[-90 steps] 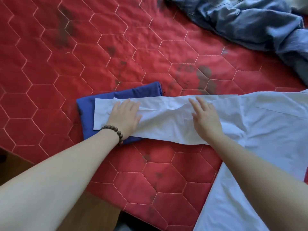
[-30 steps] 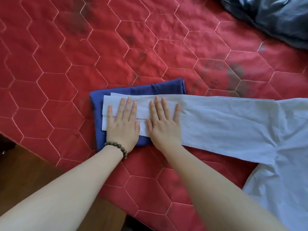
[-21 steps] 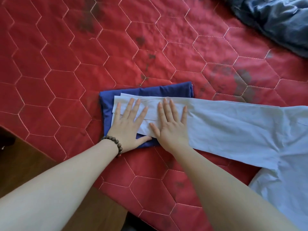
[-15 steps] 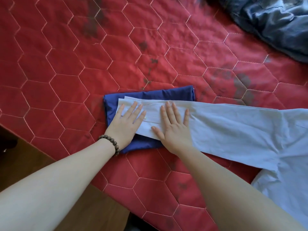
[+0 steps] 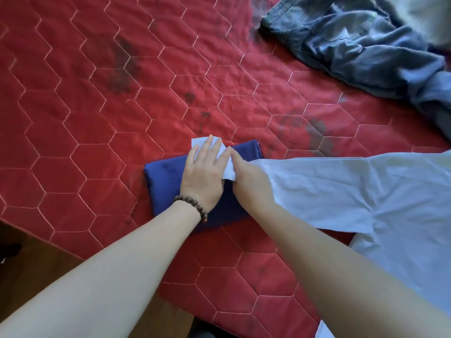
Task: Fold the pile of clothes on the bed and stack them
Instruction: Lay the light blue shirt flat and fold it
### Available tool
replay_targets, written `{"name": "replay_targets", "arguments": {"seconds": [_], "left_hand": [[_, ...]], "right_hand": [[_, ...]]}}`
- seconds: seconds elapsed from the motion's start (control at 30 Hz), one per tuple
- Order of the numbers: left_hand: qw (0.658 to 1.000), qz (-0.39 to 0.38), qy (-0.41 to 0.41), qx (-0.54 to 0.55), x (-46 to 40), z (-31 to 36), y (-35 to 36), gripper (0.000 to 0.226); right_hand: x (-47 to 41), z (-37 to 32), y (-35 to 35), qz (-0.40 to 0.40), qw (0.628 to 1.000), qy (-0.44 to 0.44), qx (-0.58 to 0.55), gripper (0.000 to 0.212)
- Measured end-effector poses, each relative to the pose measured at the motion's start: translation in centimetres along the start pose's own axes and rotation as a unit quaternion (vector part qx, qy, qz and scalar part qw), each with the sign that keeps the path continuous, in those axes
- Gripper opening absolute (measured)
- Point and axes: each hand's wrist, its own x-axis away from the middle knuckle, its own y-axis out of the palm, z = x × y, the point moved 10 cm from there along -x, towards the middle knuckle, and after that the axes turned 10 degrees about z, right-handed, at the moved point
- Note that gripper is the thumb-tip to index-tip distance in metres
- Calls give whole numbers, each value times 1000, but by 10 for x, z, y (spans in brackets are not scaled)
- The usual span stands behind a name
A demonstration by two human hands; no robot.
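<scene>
left hand flat on white shirt cuff | right hand apparently pinching cuff | over blue garment

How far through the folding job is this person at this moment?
Done: one dark blue garment lies folded on the red quilt. In hand: the white shirt, its sleeve end lying over the blue garment, left hand flat on it, right hand beside. Left: the crumpled jeans at the far right, then stacking.

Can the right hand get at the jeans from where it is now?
Probably yes: the right hand, now on the white shirt's sleeve, has only bare red quilt between it and the jeans, though they lie far off.
</scene>
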Motion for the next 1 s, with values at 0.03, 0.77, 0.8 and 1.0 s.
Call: {"name": "replay_targets", "arguments": {"seconds": [0.03, 0.77, 0.8, 1.0], "left_hand": [[1000, 0, 7, 11, -7, 12, -2, 55], [985, -160, 59, 39, 35, 330, 88, 57], [983, -170, 57, 28, 41, 340, 95, 61], [967, -235, 61, -82, 69, 384, 136, 80]], "right_hand": [[1, 9, -16, 13, 1000, -1, 9, 56], [227, 419, -250, 229, 946, 227, 42, 60], [240, 438, -254, 230, 943, 237, 40, 60], [296, 530, -251, 183, 946, 261, 48, 71]]}}
